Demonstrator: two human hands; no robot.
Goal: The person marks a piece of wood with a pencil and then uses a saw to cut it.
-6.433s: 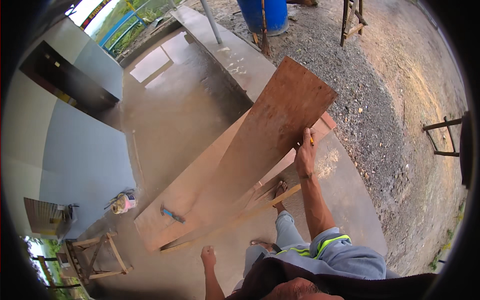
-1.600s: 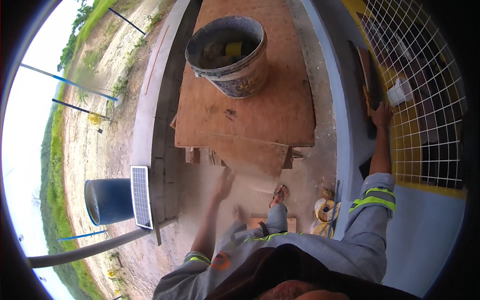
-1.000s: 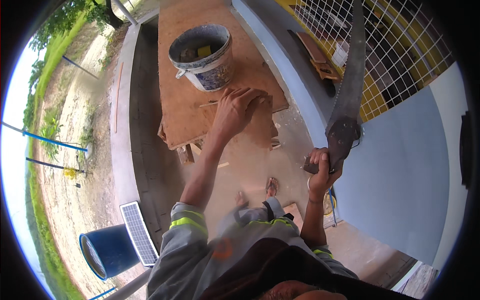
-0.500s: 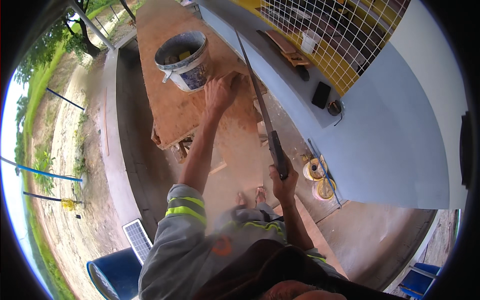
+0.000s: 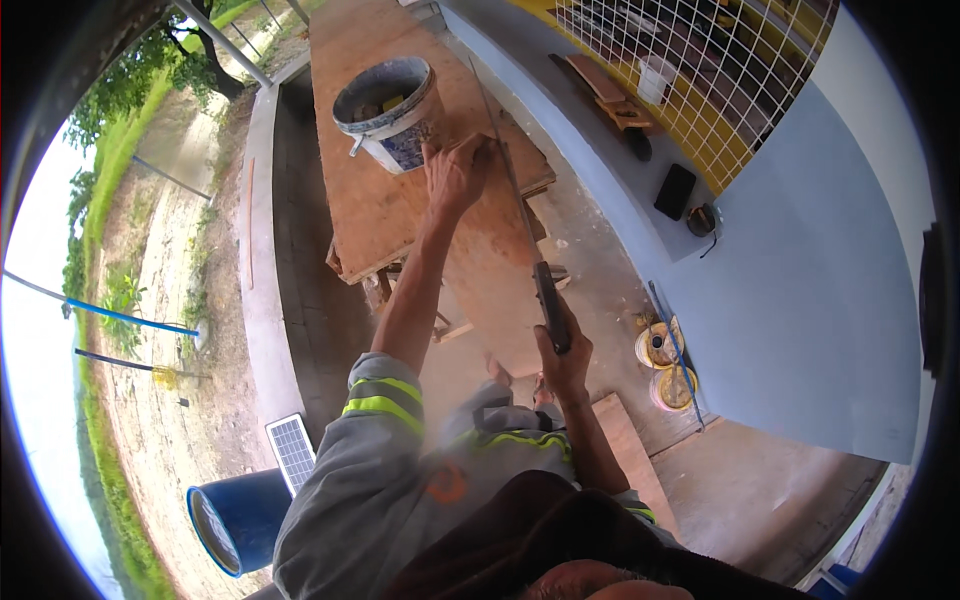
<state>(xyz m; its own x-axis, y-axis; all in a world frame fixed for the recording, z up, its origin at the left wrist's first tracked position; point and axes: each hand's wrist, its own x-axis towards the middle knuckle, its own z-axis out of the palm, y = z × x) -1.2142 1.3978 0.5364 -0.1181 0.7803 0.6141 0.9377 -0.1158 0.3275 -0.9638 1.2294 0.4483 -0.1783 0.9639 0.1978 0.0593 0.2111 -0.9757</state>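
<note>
My right hand is closed around the dark handle of a handsaw. Its long thin blade points away from me, seen nearly edge-on along the right side of a brown plywood board. Whether the teeth touch the wood, I cannot tell. My left hand bears on the board just left of the blade, fingers bent toward it; a dark patch at the fingertips is unclear. Close beyond that hand, a stained white bucket with things inside stands on a wider plywood sheet.
On the ledge at right lie a black phone, a tape measure and wooden tools. Two round containers stand by the wall. A blue barrel and small solar panel are at lower left; a low wall runs left.
The view has shifted, carrying the scene rightward. The saw blade has come from beside the board to lie along its right edge, and looks thinner. My left hand stays near the bucket.
</note>
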